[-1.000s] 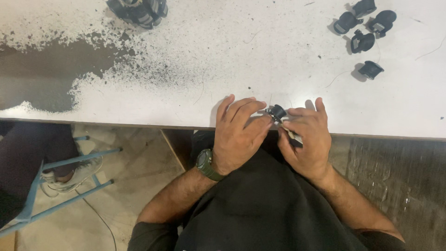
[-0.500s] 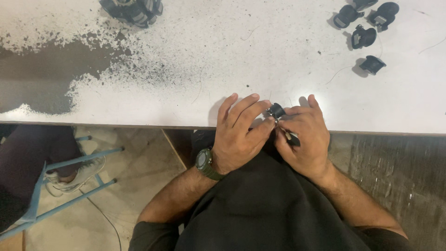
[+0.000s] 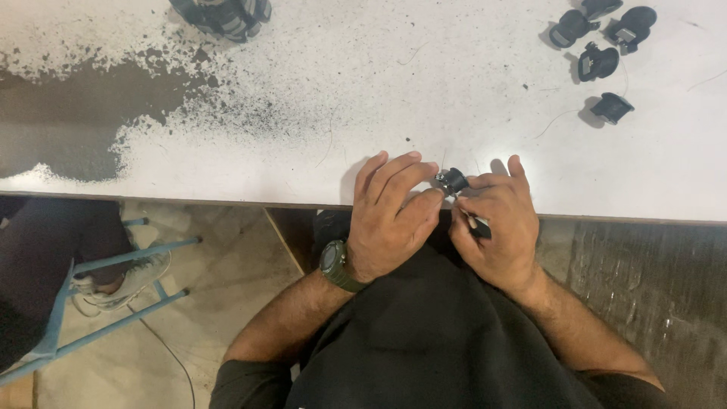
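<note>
I see no pkgs, labels, signs or screens anywhere in view, near or far, left or right. Only poss. candidate: the face of the wristwatch (image 3: 334, 264) on the left wrist, near centre, but it's turned edge-on to me, dark green, round-ish, and I can't tell if any display shows.

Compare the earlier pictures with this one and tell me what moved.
Very little. The left hand and right hand keep pinching the small black part at the table edge, with only slight finger shifts. The loose black parts at the far right and the dark pile at the top stay put.
</note>
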`<move>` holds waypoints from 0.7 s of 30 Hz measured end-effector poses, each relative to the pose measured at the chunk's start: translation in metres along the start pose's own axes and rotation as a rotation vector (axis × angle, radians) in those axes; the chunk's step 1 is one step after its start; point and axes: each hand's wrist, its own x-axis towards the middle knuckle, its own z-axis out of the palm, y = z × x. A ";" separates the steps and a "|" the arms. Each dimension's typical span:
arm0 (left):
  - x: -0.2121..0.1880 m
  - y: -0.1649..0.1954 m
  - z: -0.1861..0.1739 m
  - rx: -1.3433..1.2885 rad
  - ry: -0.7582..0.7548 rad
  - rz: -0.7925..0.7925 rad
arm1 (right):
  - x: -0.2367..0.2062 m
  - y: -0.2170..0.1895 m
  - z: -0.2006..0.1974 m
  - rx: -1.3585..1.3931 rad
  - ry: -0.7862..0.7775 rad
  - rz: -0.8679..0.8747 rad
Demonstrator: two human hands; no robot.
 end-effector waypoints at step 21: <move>0.006 0.001 0.005 -0.010 -0.082 -0.140 | -0.006 0.005 0.004 -0.014 0.015 -0.012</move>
